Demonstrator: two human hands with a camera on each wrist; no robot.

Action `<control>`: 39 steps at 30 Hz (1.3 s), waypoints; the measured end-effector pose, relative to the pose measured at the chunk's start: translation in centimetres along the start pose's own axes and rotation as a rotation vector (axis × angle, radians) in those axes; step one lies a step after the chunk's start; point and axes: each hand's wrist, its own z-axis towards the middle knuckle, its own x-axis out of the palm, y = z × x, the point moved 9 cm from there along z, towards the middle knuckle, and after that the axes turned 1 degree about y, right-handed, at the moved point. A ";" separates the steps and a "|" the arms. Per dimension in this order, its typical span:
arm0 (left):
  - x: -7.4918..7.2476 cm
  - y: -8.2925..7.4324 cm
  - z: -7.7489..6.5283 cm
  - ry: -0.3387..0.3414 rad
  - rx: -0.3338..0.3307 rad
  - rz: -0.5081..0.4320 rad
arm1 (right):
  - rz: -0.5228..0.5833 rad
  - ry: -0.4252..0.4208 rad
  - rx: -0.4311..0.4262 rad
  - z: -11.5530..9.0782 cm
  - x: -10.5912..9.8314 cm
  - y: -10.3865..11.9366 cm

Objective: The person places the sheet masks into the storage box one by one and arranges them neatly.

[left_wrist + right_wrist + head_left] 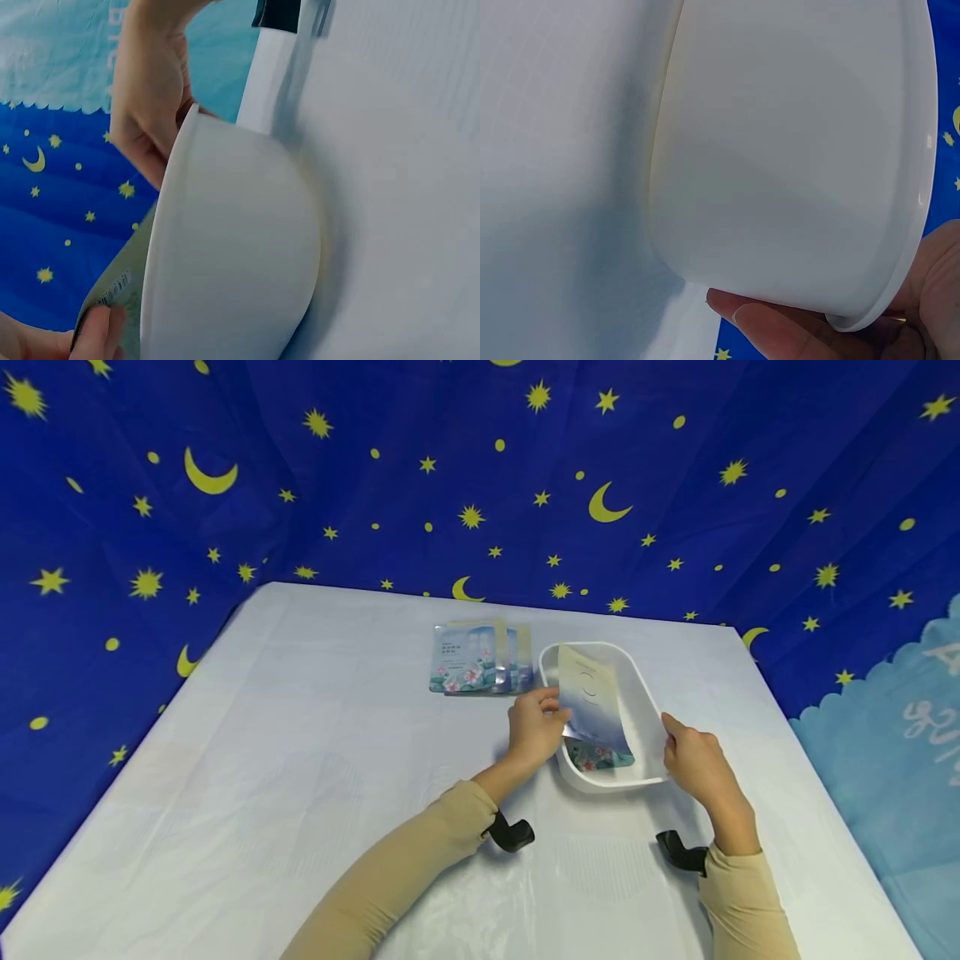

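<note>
In the head view my left hand (537,727) pinches the left edge of a flat face mask packet (590,697), cream at the top and fading to blue. The packet is tilted over the white plastic basin (647,727). Below it, inside the basin, part of another packet with pink flowers (600,757) shows. My right hand (697,758) grips the basin's right rim. From the right wrist view, its fingers (780,330) lie under the rim against the outer wall. The left wrist view shows the left thumb on the packet's barcode side (116,289).
Left of the basin, several overlapping face mask packets (468,658) lie on the white-covered table (300,735). A blue cloth with yellow stars and moons (420,485) hangs behind the table. Black wrist mounts (512,833) sit on both forearms.
</note>
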 end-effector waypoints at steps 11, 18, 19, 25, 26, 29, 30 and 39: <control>2.5 -0.5 -1.2 0.199 0.055 0.005 | 0.010 -0.005 -0.015 -0.2 -0.1 0.1; 1.5 -1.6 -1.5 0.183 0.145 -0.034 | 0.011 -0.048 -0.057 -0.2 -0.5 0.4; 1.3 -1.6 -1.4 0.178 0.140 -0.047 | 0.013 -0.051 -0.060 -0.2 -0.6 0.4; -2.0 -1.1 0.2 0.080 0.116 -0.041 | 0.015 -0.050 -0.060 -0.1 -0.5 0.5; -2.9 -1.0 0.7 0.048 0.117 -0.017 | 0.015 -0.049 -0.061 -0.1 -0.5 0.5; -6.2 -0.5 2.4 -0.085 0.117 0.120 | 0.014 -0.046 -0.059 0.0 -0.5 0.5; -7.3 -0.3 3.1 -0.133 0.113 0.168 | 0.014 -0.045 -0.057 0.0 -0.5 0.5; -14.9 4.4 7.2 -0.341 -0.126 0.418 | 0.015 -0.021 -0.047 -0.1 -0.2 0.3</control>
